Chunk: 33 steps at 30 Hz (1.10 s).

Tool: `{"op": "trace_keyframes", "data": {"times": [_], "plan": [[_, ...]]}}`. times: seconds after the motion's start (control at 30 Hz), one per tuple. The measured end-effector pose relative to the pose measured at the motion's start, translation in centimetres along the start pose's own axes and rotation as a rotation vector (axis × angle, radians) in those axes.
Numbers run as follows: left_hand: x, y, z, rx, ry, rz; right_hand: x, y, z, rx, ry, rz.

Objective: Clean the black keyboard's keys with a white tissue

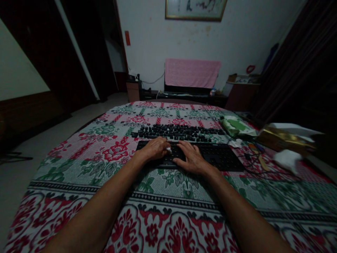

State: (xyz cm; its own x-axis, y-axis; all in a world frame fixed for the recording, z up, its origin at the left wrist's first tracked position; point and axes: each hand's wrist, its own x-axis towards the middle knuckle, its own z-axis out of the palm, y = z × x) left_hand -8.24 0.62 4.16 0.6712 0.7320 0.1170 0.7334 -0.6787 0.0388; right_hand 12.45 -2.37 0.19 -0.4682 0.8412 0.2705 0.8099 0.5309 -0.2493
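Observation:
A black keyboard base [223,156] with its keycaps off lies flat on the patterned tablecloth in front of me. My left hand [156,148] rests over its left part, fingers curled round a small white tissue [169,150] that touches the base. Spread out on the middle of the base, my right hand [191,156] lies with its fingers apart and holds nothing. Just beyond the base, many loose black keycaps [179,131] are laid out in rough rows.
To the right are a green tissue pack [237,126], a crumpled tissue [235,143], a dark cable [256,170], a gold box [285,137] and a white wad [288,160]. A pink cloth [192,73] hangs by the far wall.

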Motion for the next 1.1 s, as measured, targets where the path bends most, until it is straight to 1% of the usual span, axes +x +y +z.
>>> {"op": "trace_keyframes", "data": {"times": [0.1,0.17,0.3,0.33,0.43,0.6,0.67,0.77,0.87,0.97,1.03,1.1], "plan": [[0.1,-0.7,-0.3,-0.026,-0.035,0.004,0.1,0.0,-0.1,0.003,0.006,-0.003],[0.3,-0.8,-0.1,-0.041,-0.02,-0.002,0.2,0.1,-0.1,0.017,0.005,0.0],[0.9,0.4,1.0,-0.023,0.139,-0.065,0.3,0.2,0.1,0.017,0.001,0.014],[1.0,0.8,1.3,-0.012,0.16,-0.072,0.3,0.2,0.2,0.013,0.003,0.018],[1.1,1.3,1.7,0.023,0.144,-0.059,0.2,0.2,0.2,0.01,0.012,0.021],[0.7,0.3,1.2,0.066,0.074,-0.083,0.1,0.3,-0.1,0.011,0.036,-0.01],[0.6,-0.1,1.3,0.064,0.096,-0.097,0.0,0.3,-0.2,0.014,0.062,-0.018],[0.8,-0.1,1.7,0.04,0.172,-0.119,0.2,0.1,-0.1,0.017,0.116,-0.006],[1.3,0.3,2.0,-0.061,0.222,-0.11,0.6,-0.1,0.1,0.056,0.215,0.024],[1.6,0.6,1.7,-0.312,0.297,-0.106,1.3,-0.5,0.3,0.149,0.316,0.027],[1.6,0.7,1.5,-0.461,0.365,-0.146,1.7,-0.9,0.3,0.246,0.357,0.025],[1.6,0.9,1.4,-0.534,0.402,-0.188,1.9,-1.5,0.3,0.362,0.377,0.047]]}}
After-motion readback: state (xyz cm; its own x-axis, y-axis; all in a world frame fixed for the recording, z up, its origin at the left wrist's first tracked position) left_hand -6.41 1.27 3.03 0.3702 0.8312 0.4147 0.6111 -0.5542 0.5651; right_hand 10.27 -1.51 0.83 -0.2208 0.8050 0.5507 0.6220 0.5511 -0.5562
